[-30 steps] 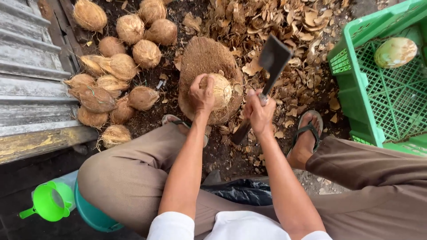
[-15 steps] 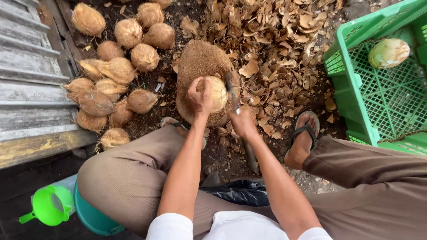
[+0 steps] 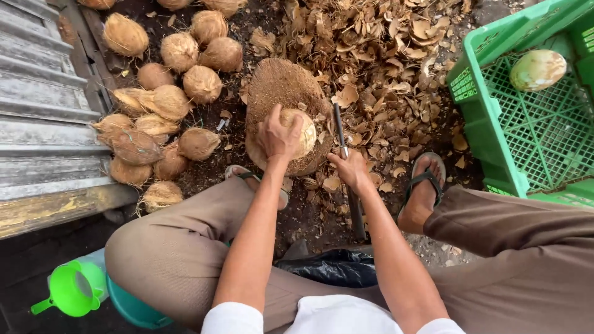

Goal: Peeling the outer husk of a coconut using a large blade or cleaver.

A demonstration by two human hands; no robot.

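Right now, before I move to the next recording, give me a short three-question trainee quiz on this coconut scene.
1. True or false: the left hand rests on a coconut that sits on a round wooden chopping block.
2. What does the right hand hold?
A. a green funnel
B. a cleaver
C. a sandal
3. Fill in: the one pale peeled coconut lies inside the green plastic ____.

Key
1. True.
2. B: the cleaver is held by its handle, its blade pointing away from the person beside the block.
3. Crate.
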